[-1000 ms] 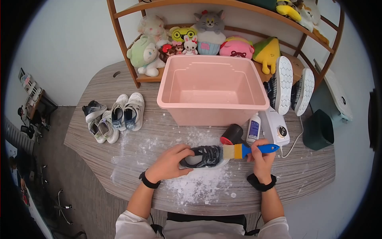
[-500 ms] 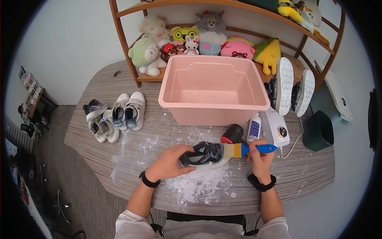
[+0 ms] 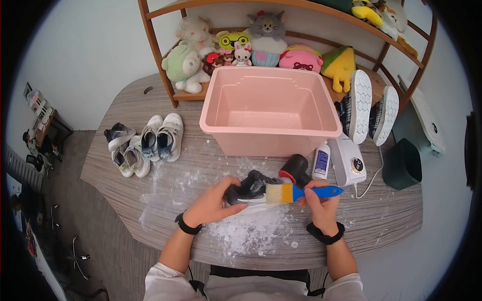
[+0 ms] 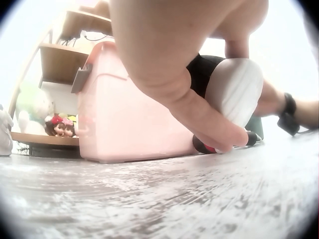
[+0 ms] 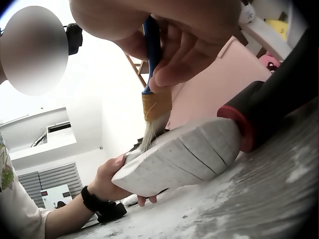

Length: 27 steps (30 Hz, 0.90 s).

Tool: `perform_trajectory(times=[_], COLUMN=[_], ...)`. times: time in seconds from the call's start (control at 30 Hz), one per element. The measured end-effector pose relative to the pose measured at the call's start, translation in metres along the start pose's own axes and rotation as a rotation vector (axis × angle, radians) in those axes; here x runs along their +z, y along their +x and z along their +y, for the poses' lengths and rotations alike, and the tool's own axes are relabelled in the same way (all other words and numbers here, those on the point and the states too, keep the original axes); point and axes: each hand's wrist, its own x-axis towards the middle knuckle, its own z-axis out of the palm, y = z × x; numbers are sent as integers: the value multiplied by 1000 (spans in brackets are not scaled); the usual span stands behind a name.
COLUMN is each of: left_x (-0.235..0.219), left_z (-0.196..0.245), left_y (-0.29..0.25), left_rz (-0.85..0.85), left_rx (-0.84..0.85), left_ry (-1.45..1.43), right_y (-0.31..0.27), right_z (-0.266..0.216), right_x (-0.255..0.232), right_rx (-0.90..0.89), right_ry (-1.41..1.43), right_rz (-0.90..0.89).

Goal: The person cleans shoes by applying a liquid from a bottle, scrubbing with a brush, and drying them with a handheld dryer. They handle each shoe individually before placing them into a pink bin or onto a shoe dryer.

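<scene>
A dark sneaker point(image 3: 247, 185) with a white sole point(image 5: 179, 157) is tilted on its side above the powdery tabletop. My left hand point(image 3: 213, 204) grips it by the heel end, thumb along the near side. In my right hand point(image 3: 322, 208), the blue handle of a flat paintbrush point(image 3: 326, 192) is pinched between thumb and fingers. Its pale bristles point(image 5: 155, 132) rest against the shoe's side, just above the sole edge. Close beyond the toe lies a black hair dryer point(image 3: 296, 168) with a red rim.
White powder point(image 3: 251, 233) is scattered over the table. A pink bin point(image 3: 271, 143) stands behind the shoe, with a white bottle point(image 3: 321, 161) and a white shoe dryer point(image 3: 350, 165) holding two shoes to its right. Several small shoes point(image 3: 168, 138) sit at left.
My left hand has rolled the sneaker onto its side, its opening now turned toward me. The paintbrush has moved left from the toe to the shoe's near side.
</scene>
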Motion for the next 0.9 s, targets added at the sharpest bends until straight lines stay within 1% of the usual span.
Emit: perform_trajectory(times=[0.07,0.2,0.27,0.3,0.37,0.4,0.43,0.5,0.53,0.57,0.63,0.67,0.7,0.77,0.83,0.9], left_x=[0,-1,0,0,-1,-2,-2,-3,-3,-3,-2,-1,-1,-2,-3,-2], left_z=[1,6,4,3,6,8,8,9,9,9,8,5,4,4,1,-5], left_y=[0,1,0,0,0,0,0,0,0,0,0,0,0,0,0,0], left_rz=[7,16,24,32,27,21,21,6,6,12,18,26,34,27,19,8], left_rx=[0,-6,-2,4,-5,-15,-16,-35,-35,-30,-24,-13,-2,-14,-26,64], left_ry=[-8,26,16,8,9,11,11,-4,-4,1,8,-2,-12,-19,-25,-249], right_y=[2,3,1,-1,-5,-8,-9,-11,-9,-8,-5,-3,-1,2,2,3], right_z=[-2,1,3,3,2,0,2,5,3,4,4,2,1,3,4,5], right_x=[-4,-8,-11,-9,-1,2,6,13,17,15,7,9,7,2,3,3], right_rx=[15,-20,-109,-109,-124,-104,-103,-31,-21,-20,-26,-44,-44,-55,-59,-63], right_ry=[-6,-17,15,14,134,156,156,93,79,80,18,41,40,-30,-5,20], right_rz=[95,118,44,43,-82,-159,-159,-198,-140,-142,-11,45,44,99,104,108])
